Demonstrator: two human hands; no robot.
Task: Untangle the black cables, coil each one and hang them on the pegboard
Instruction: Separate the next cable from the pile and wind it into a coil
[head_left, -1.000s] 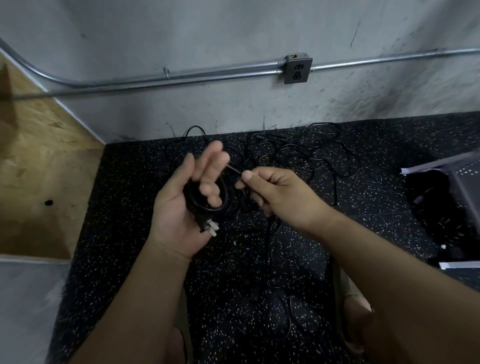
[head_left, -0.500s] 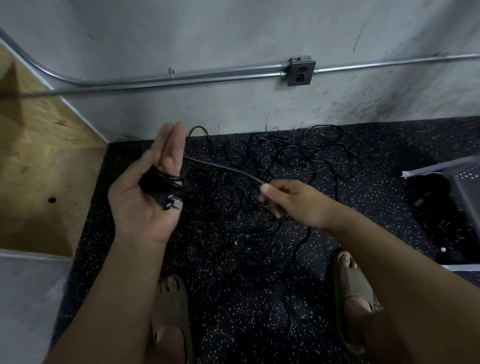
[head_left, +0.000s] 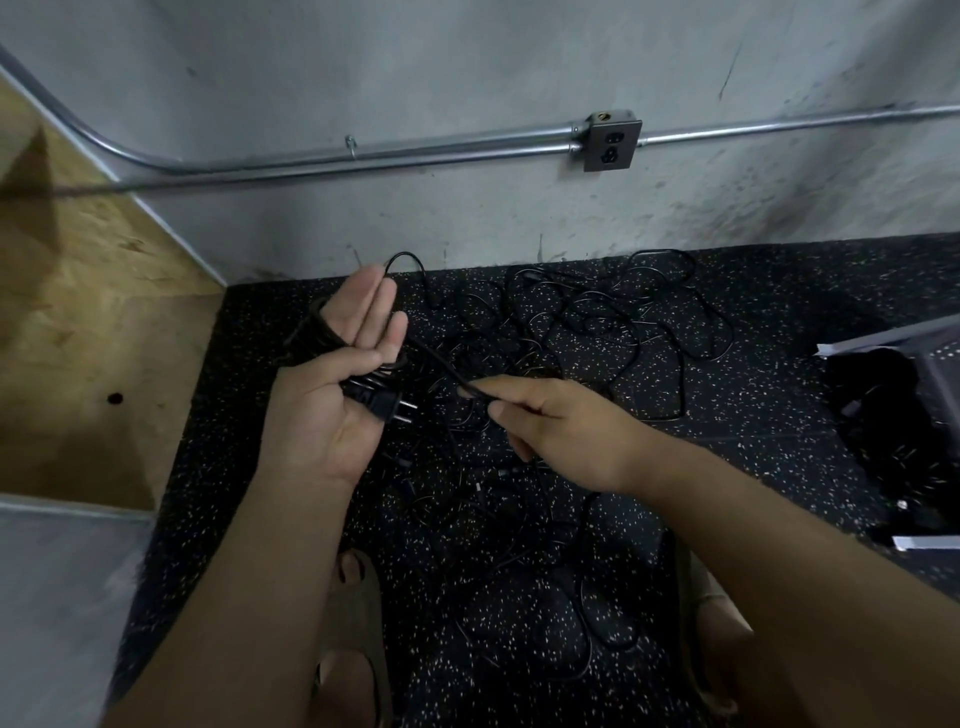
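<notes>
Holding cable (head_left: 436, 360) coiled round left hand (head_left: 332, 400), fingers (head_left: 371, 306) straight, thumb pinning plug (head_left: 382, 404), right hand (head_left: 563, 434) pinching the run just short of the tangle (head_left: 613, 332): trailing end may snag there and drag loops.

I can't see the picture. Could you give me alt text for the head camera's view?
A person's left hand has a black cable wound round it, fingers straight and thumb holding the plug end to the palm, while the right hand pinches the cable's loose length. Below lies a tangle of black cables on a speckled floor by a grey wall.
</notes>
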